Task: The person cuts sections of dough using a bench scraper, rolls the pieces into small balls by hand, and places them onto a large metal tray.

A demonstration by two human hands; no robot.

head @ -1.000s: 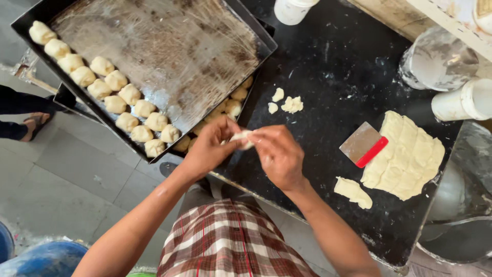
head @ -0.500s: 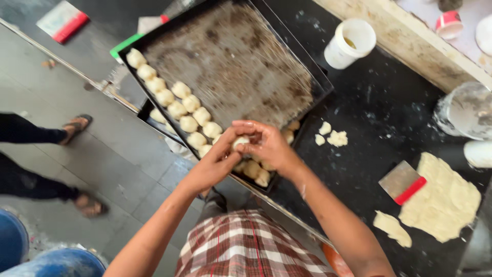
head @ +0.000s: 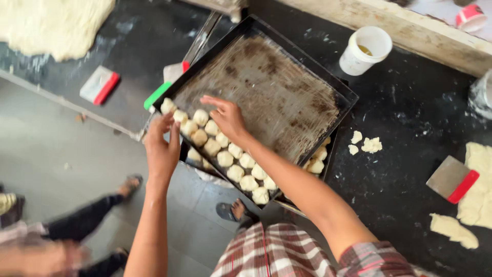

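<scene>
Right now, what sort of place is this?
Probably a small bakery work area: a worn baking tray lined with dough balls, a dough scraper and rolled dough on a dark worktop.

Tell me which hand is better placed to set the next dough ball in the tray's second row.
Probably the right hand: it hovers over the dough balls on the baking tray, fingers spread. The left hand sits at the tray's outer edge.

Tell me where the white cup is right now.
In the head view the white cup stands on the black counter at the upper right, just beyond the far right corner of the baking tray and below the wooden ledge.
</scene>
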